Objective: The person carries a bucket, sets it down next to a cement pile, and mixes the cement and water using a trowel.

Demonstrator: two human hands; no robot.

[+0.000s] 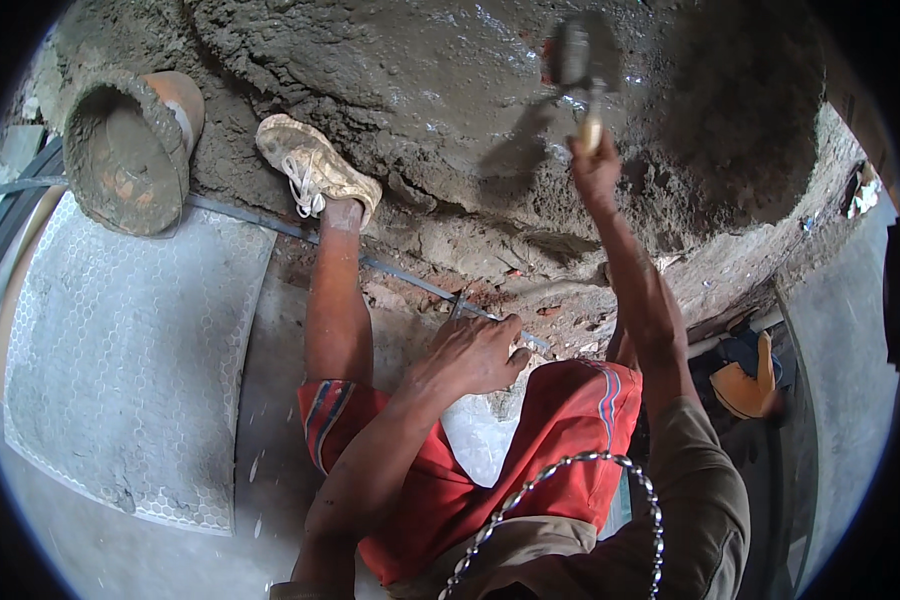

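My right hand (598, 172) grips a trowel by its pale handle (591, 134). The trowel's blade (576, 52) is blurred against the wet grey mortar surface (420, 60) at the far side. My left hand (475, 352) hangs loosely curled near my knees, thumb and forefinger apart, with nothing visible between them. Its other fingertips are hidden. Just beyond its knuckles runs a thin metal strip (410, 280), with a short upright piece beside the hand. My foot in a mortar-stained shoe (315, 168) is planted against the mortar.
A mortar-coated bucket (130, 155) lies tipped at the far left, its mouth facing me. Below it is a grey sheet with a hexagon pattern (135, 360). Broken brick and rubble (490, 295) line the mortar's near edge. An orange and dark object (745, 380) sits at right beside a grey panel (845, 370).
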